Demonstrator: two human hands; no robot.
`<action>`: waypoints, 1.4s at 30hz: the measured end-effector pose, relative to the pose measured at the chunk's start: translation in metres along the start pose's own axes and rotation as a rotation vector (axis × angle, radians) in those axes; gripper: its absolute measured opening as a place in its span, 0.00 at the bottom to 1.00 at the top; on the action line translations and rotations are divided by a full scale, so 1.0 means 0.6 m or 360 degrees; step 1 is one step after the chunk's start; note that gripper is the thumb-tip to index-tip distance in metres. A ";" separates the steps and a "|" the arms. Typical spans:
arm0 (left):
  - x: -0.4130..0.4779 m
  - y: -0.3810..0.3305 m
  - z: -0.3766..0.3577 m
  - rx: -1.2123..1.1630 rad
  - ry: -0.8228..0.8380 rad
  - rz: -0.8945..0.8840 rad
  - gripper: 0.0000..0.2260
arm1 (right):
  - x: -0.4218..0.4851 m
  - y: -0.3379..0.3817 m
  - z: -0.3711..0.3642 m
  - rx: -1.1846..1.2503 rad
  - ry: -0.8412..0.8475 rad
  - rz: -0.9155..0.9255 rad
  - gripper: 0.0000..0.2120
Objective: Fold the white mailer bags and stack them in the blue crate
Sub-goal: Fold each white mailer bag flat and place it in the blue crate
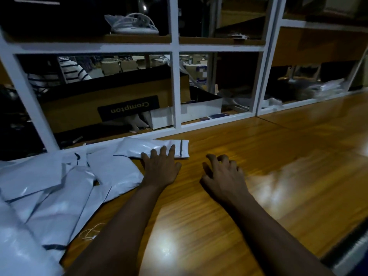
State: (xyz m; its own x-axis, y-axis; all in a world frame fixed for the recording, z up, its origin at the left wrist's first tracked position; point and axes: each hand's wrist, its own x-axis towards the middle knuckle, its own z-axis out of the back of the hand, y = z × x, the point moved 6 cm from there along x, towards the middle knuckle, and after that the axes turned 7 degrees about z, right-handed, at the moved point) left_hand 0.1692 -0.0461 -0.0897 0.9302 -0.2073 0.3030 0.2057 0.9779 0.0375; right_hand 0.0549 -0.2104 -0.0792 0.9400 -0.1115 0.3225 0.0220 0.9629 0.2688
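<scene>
A loose pile of crumpled white plastic mailer bags is lying at the left of the glossy brown wooden table. Just right of it, a folded white mailer bag is resting against the white metal shelf frame. The left hand is pressing on it with straight, spread fingers. The right hand is hovering nearby over bare wood, fingers loosely curled, gripping nothing.
</scene>
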 end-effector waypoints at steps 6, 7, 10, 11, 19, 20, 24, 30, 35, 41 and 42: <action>-0.021 -0.038 0.044 -0.0186 -0.0253 -0.0176 0.22 | 0.001 -0.022 0.030 0.0184 -0.0269 -0.0139 0.22; -0.025 -0.044 0.050 -0.0275 -0.0237 -0.0179 0.22 | 0.002 -0.027 0.034 0.0196 -0.0296 -0.0162 0.21; -0.043 -0.064 0.064 -0.0412 -0.0197 -0.0195 0.23 | 0.000 -0.038 0.044 0.0200 -0.0297 -0.0187 0.22; -0.050 -0.072 0.069 -0.0429 -0.0190 -0.0214 0.22 | -0.001 -0.040 0.044 0.0189 -0.0257 -0.0178 0.22; -0.102 -0.086 0.055 -0.0430 -0.0058 -0.0254 0.24 | -0.012 -0.047 0.037 0.0194 -0.0020 -0.0285 0.16; -0.103 -0.084 0.047 -0.0399 0.0012 -0.0220 0.23 | -0.014 -0.050 0.037 0.0178 -0.0020 -0.0316 0.15; -0.110 -0.094 0.062 -0.0348 -0.0040 -0.0316 0.23 | -0.016 -0.040 0.047 0.0034 -0.0184 -0.0232 0.14; -0.114 -0.124 0.090 -0.0648 -0.0400 -0.0466 0.17 | -0.009 -0.025 0.040 0.0049 -0.0148 0.0043 0.20; -0.107 -0.102 0.062 -0.0260 -0.0126 -0.0233 0.31 | -0.008 -0.040 0.027 -0.0117 0.0020 -0.0038 0.23; -0.119 -0.108 0.054 -0.0157 0.0151 -0.0147 0.35 | -0.002 -0.040 0.024 -0.0282 -0.0090 0.0008 0.22; -0.120 -0.116 0.060 -0.0128 0.0121 -0.0167 0.31 | 0.000 -0.036 0.019 -0.0291 -0.0075 0.0084 0.26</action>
State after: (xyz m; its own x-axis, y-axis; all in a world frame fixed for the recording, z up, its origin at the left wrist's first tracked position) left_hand 0.0768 -0.0982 -0.0800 0.9220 -0.3126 0.2284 0.3238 0.9461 -0.0123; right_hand 0.0507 -0.2342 -0.0745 0.9245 -0.0671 0.3753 0.0387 0.9958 0.0825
